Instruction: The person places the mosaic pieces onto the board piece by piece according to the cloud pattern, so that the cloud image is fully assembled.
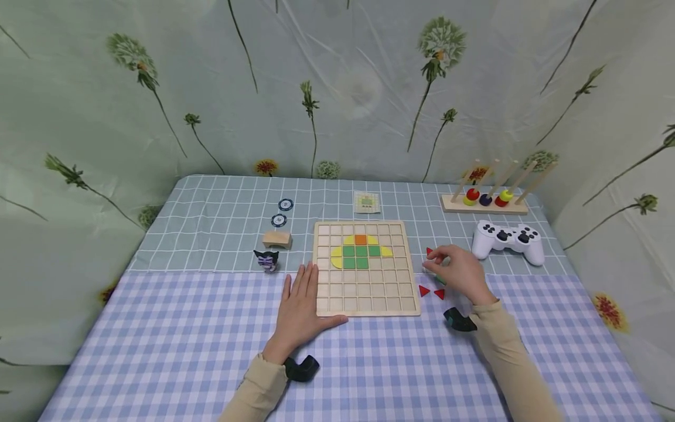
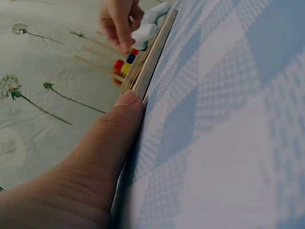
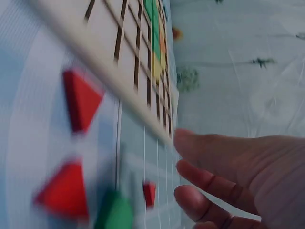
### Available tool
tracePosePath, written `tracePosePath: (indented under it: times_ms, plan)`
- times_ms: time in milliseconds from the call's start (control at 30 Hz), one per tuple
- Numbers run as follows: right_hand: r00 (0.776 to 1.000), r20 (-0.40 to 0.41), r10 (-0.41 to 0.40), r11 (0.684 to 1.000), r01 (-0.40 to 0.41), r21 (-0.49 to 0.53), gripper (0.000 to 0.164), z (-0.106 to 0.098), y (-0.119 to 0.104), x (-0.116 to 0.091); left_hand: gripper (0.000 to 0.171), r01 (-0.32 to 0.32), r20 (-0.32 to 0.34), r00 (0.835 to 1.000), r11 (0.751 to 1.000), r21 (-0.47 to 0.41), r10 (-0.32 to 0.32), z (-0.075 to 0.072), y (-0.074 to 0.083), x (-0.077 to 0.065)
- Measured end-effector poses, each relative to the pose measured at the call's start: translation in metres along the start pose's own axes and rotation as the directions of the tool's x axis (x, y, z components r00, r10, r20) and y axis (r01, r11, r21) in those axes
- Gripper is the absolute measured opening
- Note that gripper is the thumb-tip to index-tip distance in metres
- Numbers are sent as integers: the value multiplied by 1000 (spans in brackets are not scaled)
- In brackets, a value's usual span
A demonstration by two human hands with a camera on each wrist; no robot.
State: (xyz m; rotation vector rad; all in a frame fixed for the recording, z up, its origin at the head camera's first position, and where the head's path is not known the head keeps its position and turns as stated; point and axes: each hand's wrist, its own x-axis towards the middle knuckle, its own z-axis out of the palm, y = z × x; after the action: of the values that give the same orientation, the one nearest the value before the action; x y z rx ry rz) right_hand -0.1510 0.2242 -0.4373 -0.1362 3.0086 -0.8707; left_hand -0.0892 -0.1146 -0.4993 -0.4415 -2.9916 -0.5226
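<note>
- Subject: a square, pale wooden grid board (image 1: 366, 291), lying flat in the middle of the table (image 1: 369, 363), between the hands.
- Finish: raised strips divide it into small square cells under a plain border rim; the cells nearest the person are bare wood.
- Fitted pieces: one orange square (image 1: 361, 240) in the top row of the pattern; green squares (image 1: 348, 262) below it; yellow curved-edge pieces (image 1: 387, 251) along the outline. The lowest row of the pattern stops short on the right, with bare cells beyond its last green square.
- Left hand (image 1: 299, 312): fingers straight along the board's left side, thumb spread and touching the near edge; grips nothing.
- Right hand (image 1: 460, 274): raised just right of the board, fingers bent loosely, thumb and fingertips apart, nothing seen between them. The two hands are well apart.
- Loose stock: three red triangles (image 1: 424, 291) and a green piece (image 1: 440, 281), partly hidden, near the right hand.
- Beyond the board: a small printed card (image 1: 367, 203).
</note>
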Motion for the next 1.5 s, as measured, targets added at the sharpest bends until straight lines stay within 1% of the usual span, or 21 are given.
tracePosePath:
  times_ms: [133, 233, 333, 400, 500, 667, 800, 900, 1100, 1300, 1400, 1500]
  plan:
    - [994, 73, 87, 995, -83, -60, 29, -10, 12, -4, 124, 2, -6, 1000, 1000, -1, -2, -1, -1, 0]
    - [983, 127, 130, 989, -119, -87, 33, -13, 16, -7, 124, 1, -8, 1000, 1000, -3, -1, -1, -2, 0]
    - [978, 144, 152, 985, -139, -102, 35, -12, 19, -8, 124, -3, -15, 1000, 1000, -2, 3, -1, -2, 0]
    - [979, 140, 151, 985, -138, -100, 35, -11, 20, -9, 124, -2, -18, 1000, 1000, -1, 2, -1, -2, 0]
    - [985, 119, 126, 989, -116, -89, 30, -8, 21, -9, 124, -4, -25, 1000, 1000, 2, 4, -1, -3, 0]
    - [991, 117, 68, 997, -64, -37, 22, -6, 19, -9, 123, -7, -22, 1000, 1000, -5, 7, -1, -3, 0]
    - [994, 112, 18, 1000, -18, 4, 18, -5, 9, -6, 123, -4, -17, 1000, 1000, -5, 4, -1, -3, 0]
    - [994, 103, -24, 998, 18, 53, 18, 0, -2, 0, 123, -3, -12, 1000, 1000, -4, 3, -1, -3, -1]
    - [987, 84, -136, 981, 122, 152, 17, 23, -24, 14, 124, -7, -9, 1000, 1000, -9, 7, 2, -3, -1]
    - [973, 57, -223, 946, 202, 254, 12, 41, -44, 24, 124, -5, 1, 1000, 1000, 0, 5, 2, -1, 0]
    - [967, 58, -247, 940, 224, 257, 9, 48, -50, 27, 124, -5, -2, 1000, 1000, -1, 5, 2, -1, 0]
    - [967, 67, -244, 947, 223, 231, 7, 53, -53, 30, 124, -8, -5, 1000, 1000, 0, 8, 1, -1, 0]
